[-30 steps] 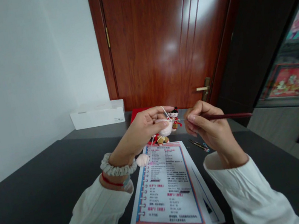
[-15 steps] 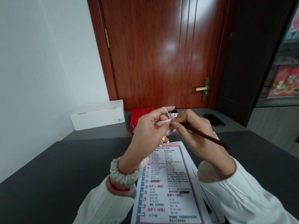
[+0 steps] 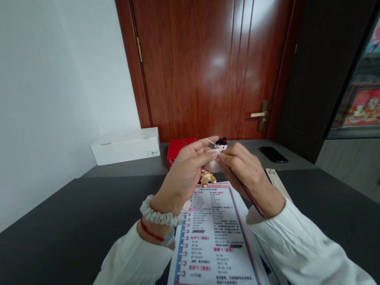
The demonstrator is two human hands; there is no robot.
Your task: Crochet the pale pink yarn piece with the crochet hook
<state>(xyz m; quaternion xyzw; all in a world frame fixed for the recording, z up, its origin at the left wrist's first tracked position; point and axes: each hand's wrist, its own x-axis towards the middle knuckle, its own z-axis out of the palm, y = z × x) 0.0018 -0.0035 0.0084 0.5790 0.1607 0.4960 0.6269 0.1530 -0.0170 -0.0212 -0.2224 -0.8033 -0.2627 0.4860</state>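
Note:
My left hand [image 3: 187, 168] is closed around a small pale piece of crochet [image 3: 213, 152], its index finger stretched out with a strand of white yarn [image 3: 211, 143] over it. Between the fingers of my right hand [image 3: 248, 167] is a crochet hook [image 3: 251, 196]; its dark handle slants down under the palm toward the wrist. Both sets of fingertips meet at the pale piece, which hides the hook's tip. Just behind them, a small doll with black hair [image 3: 221, 144] is partly covered. Under my hands lies a printed pattern sheet [image 3: 226, 253].
A red box [image 3: 178, 148] and a small brown-and-red figure [image 3: 207, 177] stand behind my left hand. Farther back is a long white box [image 3: 127, 148]. To the right lie a black phone [image 3: 273, 154] and a pale narrow strip [image 3: 278, 185].
My right hand has turned, so the hook's handle points down toward the wrist instead of out to the right. The pale strip beside my right wrist has come into view.

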